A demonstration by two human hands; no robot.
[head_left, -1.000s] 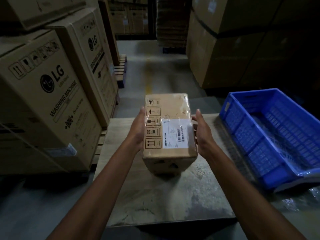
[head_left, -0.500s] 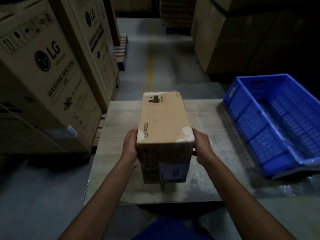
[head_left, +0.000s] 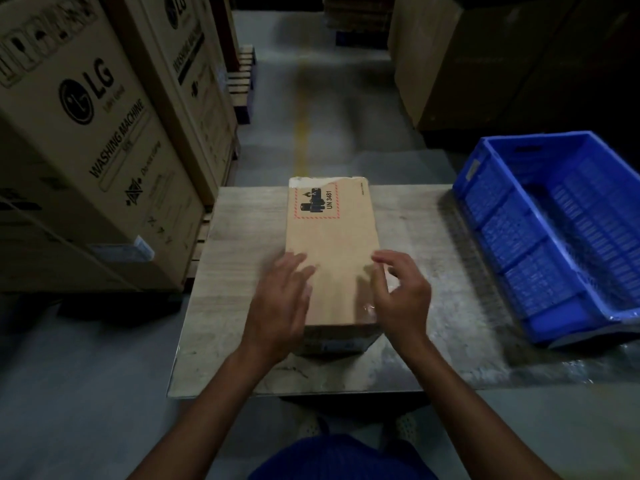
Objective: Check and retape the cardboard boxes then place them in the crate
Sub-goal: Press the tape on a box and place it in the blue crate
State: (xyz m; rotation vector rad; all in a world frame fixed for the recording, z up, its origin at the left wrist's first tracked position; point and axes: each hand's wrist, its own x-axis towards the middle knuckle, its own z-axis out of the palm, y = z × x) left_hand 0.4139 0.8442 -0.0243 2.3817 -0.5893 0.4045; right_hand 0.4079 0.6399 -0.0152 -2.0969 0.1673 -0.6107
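Hands rest open over a box [head_left: 332,233] lying flat on the bench [head_left: 239,271].
Well left of the left hand [head_left: 280,303] stand tall washing-machine cartons [head_left: 86,150]. That hand, blurred, lies flat on the box's near-left top, fingers straight and together. The box runs away from the hands, its UN 3481 label [head_left: 317,201] at the far end beyond the fingertips. The right hand [head_left: 401,292] sits at the box's near-right edge, fingers loosely bent and apart, gripping nothing; whether it touches I cannot tell. Well right of it stands a blue crate [head_left: 512,244].
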